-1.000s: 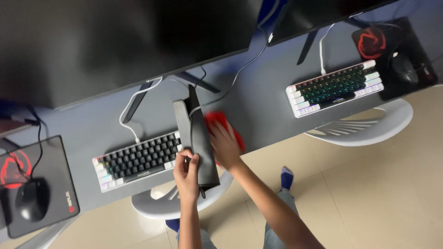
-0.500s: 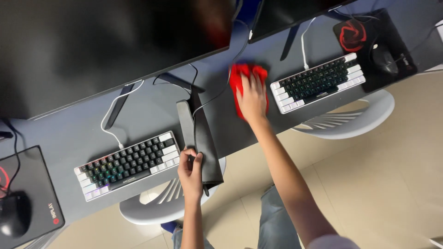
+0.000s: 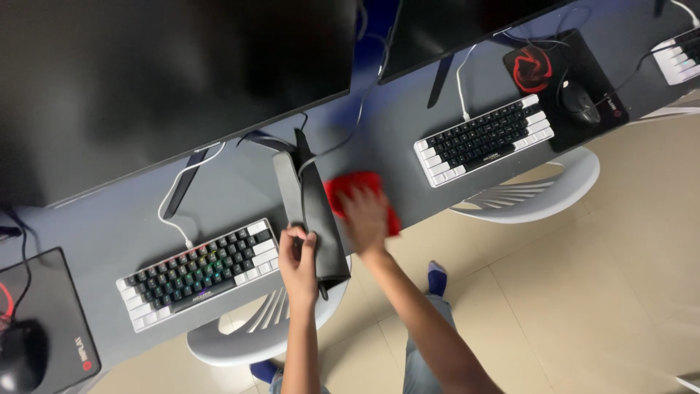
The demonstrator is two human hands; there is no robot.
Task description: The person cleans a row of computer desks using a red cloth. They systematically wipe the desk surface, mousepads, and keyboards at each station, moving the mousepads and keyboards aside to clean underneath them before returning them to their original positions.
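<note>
Where the grey desk (image 3: 219,190) runs across a beige tiled floor (image 3: 605,277), two dark monitors (image 3: 160,80) hang over its far side and white chairs (image 3: 539,197) are tucked under its near edge. Left of the desk's middle lies a lit keyboard (image 3: 197,271), with a second keyboard (image 3: 485,138) and a black mouse mat (image 3: 561,87) to the right. At the middle a black pad (image 3: 317,211) is folded up on edge; the left hand (image 3: 299,266) pinches its near end, fingers curled around it. Just right of the pad, the right hand (image 3: 367,219) presses a red cloth (image 3: 357,197) flat on the desk, blurred, fingers apparently spread.
</note>
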